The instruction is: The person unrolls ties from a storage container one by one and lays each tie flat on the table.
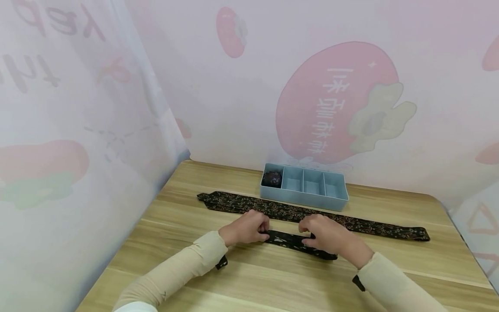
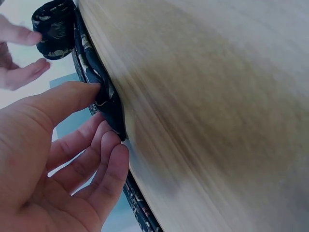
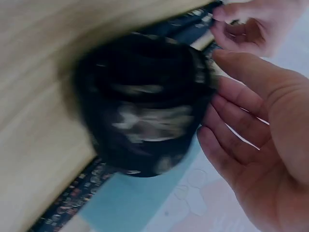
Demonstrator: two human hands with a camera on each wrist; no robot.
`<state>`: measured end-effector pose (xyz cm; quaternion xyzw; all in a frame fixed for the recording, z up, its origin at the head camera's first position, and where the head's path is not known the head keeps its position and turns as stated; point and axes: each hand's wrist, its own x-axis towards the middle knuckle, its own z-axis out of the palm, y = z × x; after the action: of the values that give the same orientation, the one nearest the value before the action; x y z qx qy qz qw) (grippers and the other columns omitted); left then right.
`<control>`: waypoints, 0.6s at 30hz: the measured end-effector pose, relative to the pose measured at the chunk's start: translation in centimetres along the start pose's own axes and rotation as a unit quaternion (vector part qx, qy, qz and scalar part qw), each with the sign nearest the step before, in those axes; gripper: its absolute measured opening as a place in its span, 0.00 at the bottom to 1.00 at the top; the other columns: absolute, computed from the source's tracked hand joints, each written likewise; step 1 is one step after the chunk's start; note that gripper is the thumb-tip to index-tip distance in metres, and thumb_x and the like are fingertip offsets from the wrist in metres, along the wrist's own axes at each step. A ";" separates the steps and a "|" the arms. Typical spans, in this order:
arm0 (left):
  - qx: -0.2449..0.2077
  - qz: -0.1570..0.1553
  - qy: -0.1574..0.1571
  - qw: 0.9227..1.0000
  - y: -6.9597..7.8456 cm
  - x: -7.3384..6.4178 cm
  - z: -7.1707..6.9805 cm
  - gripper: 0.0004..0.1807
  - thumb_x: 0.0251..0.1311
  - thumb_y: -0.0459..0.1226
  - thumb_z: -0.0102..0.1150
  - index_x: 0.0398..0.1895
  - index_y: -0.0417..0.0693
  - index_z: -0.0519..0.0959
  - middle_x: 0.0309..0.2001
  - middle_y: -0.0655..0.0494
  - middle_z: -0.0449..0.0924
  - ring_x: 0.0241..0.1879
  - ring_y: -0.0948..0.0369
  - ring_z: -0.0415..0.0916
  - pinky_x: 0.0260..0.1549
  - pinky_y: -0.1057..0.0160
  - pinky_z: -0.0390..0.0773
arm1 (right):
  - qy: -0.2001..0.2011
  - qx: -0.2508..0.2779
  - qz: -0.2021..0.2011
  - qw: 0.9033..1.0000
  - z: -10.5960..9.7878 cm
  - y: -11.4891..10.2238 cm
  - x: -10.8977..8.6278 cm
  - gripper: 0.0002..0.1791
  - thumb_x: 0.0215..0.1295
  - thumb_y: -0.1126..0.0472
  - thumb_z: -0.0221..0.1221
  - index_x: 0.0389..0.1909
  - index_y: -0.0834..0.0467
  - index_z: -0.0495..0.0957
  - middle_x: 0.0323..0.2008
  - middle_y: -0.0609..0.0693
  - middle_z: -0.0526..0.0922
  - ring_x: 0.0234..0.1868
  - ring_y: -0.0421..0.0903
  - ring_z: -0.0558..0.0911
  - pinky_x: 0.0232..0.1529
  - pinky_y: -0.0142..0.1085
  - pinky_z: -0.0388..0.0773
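A dark patterned necktie [image 1: 286,239] lies along the wood-grain table between both hands, partly wound into a roll [image 3: 145,106] at its right part. My left hand [image 1: 245,227] pinches its flat left end [image 2: 108,104] between thumb and fingertips, low over the tabletop. At the roll, my right hand [image 1: 325,234] has thumb and fingers curved about its side, fingertips against the cloth. That hand hides much of the roll in the head view. Behind them a second dark necktie [image 1: 280,210] with a small floral pattern stretches lengthwise across the table.
A blue divided box [image 1: 304,197] stands at the back of the table [image 1: 234,281]. Its leftmost compartment holds a dark rolled bundle [image 1: 271,178]. Pink-and-white printed cloth [image 1: 249,108] hangs behind the table and on the left.
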<state>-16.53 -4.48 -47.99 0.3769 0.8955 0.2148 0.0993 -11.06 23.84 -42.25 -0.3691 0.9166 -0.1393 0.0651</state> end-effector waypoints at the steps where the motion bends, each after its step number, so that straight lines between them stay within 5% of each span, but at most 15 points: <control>1: 0.000 -0.001 0.000 1.000 0.0 0.0 0.0 0.05 0.65 0.40 0.73 0.37 0.49 0.86 0.32 0.61 0.84 0.30 0.72 0.74 0.35 0.73 0.78 | 0.000 -0.002 0.000 1.000 0.3 0.1 -0.1 0.08 0.66 0.62 0.72 0.44 0.58 0.85 0.43 0.52 0.88 0.38 0.45 0.83 0.34 0.34 0.81; 18: 0.006 -0.018 -0.005 1.000 -0.4 -0.8 -0.8 0.06 0.66 0.40 0.73 0.37 0.49 0.86 0.32 0.61 0.83 0.30 0.71 0.73 0.35 0.70 0.78 | 0.049 -0.027 0.008 0.998 -1.0 1.1 -4.2 0.13 0.62 0.65 0.74 0.47 0.58 0.87 0.48 0.51 0.88 0.47 0.51 0.87 0.43 0.40 0.87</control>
<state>-16.49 -5.52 -47.45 0.3625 0.9029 0.2055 0.1052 -8.99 27.75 -41.58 -0.3558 0.9251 -0.1324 0.0113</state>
